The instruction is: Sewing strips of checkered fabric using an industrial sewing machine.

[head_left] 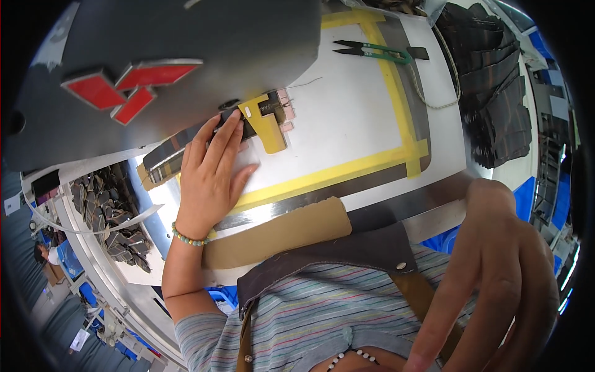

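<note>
My left hand (214, 164) lies with its fingers stretched out beside the grey machine head (248, 43). Its fingertips reach a dark part next to a yellow metal plate (269, 131); what lies under the fingers is partly hidden. Left of the wrist, a dark plaid fabric piece (170, 150) sticks out from under the machine. Close to the camera at the lower right, my right hand (502, 248) is raised with its fingers apart, holding nothing that I can see. Green-handled thread snips (378, 52) rest on the white work surface (347, 102).
Yellow tape (328, 176) borders the work surface. A brown cardboard strip (279, 232) lies along its near edge. Folded dark plaid fabric (489, 80) is stacked at the far right, beside a looped cord (455, 99). Several dark cut pieces (111, 217) are piled at the left.
</note>
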`<move>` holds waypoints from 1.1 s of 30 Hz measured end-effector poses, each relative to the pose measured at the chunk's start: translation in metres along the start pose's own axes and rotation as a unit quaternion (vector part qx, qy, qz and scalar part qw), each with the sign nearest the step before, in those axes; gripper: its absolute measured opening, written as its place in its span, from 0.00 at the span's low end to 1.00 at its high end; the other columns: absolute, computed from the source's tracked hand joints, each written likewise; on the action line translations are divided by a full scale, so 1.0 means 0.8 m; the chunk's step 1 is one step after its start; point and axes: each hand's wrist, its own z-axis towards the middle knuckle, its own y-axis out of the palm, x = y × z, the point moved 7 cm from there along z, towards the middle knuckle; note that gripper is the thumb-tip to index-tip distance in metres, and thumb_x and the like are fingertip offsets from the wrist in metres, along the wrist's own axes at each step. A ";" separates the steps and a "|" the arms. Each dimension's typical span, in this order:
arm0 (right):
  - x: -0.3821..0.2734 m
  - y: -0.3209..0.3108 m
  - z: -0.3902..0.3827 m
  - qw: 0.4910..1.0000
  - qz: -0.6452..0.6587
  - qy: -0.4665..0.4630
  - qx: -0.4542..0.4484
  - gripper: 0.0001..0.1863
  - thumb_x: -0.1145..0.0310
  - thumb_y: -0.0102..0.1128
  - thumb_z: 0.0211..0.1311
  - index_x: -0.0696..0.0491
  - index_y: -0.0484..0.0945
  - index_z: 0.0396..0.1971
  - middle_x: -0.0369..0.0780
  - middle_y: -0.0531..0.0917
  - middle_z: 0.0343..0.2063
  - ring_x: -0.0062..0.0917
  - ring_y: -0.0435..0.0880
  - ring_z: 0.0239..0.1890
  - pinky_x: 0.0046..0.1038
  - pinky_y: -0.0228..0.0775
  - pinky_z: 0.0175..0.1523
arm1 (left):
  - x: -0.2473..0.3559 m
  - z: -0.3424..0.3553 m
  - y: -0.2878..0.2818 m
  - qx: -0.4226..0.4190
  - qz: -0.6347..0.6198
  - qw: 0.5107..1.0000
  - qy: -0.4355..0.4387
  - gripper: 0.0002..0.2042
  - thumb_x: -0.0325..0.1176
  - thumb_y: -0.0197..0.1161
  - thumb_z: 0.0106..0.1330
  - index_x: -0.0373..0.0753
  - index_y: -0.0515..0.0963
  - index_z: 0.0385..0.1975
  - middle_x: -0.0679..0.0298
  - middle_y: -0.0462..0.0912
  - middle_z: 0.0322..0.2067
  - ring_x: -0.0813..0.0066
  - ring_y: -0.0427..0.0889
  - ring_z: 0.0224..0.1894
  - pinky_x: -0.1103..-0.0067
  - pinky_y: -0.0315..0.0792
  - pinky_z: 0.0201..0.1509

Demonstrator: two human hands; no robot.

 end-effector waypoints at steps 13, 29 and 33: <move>0.092 0.033 -0.004 0.927 -0.372 0.019 -0.041 0.18 0.71 0.70 0.63 0.53 0.87 0.53 0.39 0.84 0.63 0.35 0.80 0.68 0.44 0.71 0.74 | 0.006 -0.004 -0.002 0.009 0.001 1.000 0.013 0.36 0.40 0.74 0.65 0.29 0.75 0.71 0.54 0.74 0.76 0.47 0.73 0.75 0.58 0.72 0.75; 0.109 0.049 0.008 0.911 -0.405 0.015 -0.077 0.20 0.70 0.66 0.67 0.55 0.85 0.58 0.38 0.84 0.63 0.31 0.79 0.70 0.44 0.65 0.80 | 0.003 -0.008 -0.008 0.018 -0.004 1.000 0.007 0.36 0.40 0.74 0.65 0.29 0.74 0.71 0.55 0.74 0.74 0.50 0.73 0.75 0.62 0.73 0.75; 0.110 0.051 0.008 0.912 -0.403 0.024 -0.069 0.20 0.71 0.65 0.67 0.55 0.85 0.58 0.39 0.84 0.62 0.32 0.79 0.70 0.44 0.65 0.80 | 0.002 -0.008 -0.009 0.021 -0.017 1.000 0.002 0.37 0.40 0.75 0.64 0.30 0.73 0.72 0.55 0.74 0.74 0.50 0.73 0.75 0.62 0.73 0.76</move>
